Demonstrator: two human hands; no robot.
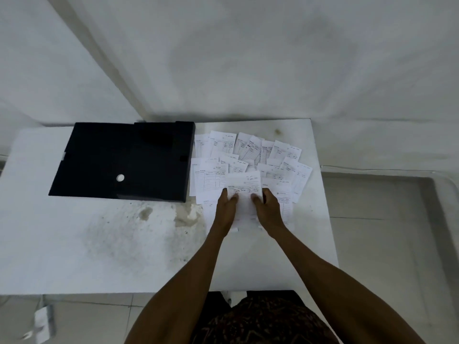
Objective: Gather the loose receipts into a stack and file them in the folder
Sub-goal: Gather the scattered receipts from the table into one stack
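Both hands, left hand (226, 207) and right hand (267, 209), pinch what seems a small stack (244, 192); loose receipts (250, 155) fan toward twelve o'clock, closed folder (124, 160) at nine. Square edges before adding more.

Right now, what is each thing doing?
Folder: closed, lying flat on the table.
Loose receipts: spread out, overlapping, beside the folder.
Held receipts: pinched between both hands.
Left hand: gripping.
Right hand: gripping.
Table: stained.
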